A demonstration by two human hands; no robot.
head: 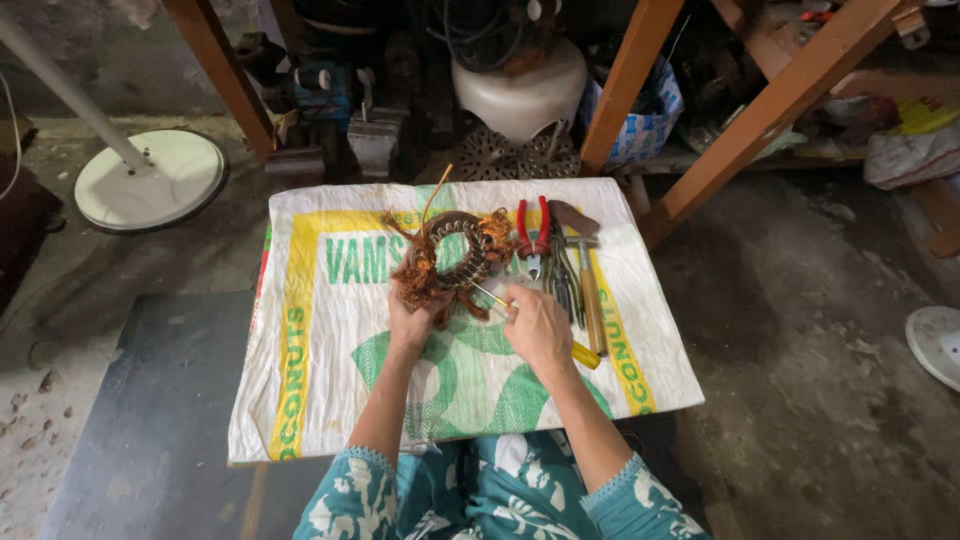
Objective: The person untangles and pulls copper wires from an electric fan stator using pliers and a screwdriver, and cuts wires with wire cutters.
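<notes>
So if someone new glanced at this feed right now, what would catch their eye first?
Probably the ring-shaped motor core with tangled copper wire, at the top middle of the white printed sack. The left hand grips the wire at its near edge, while the right hand pokes at it with a yellow-handled screwdriver. Just right of it lie red-handled pliers and a hammer.

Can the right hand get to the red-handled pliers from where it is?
Probably yes. The right hand sits just below the red-handled pliers, which lie open on the sack with nothing over them. But it holds a yellow-handled screwdriver, so it would likely need to put that down first.
</notes>
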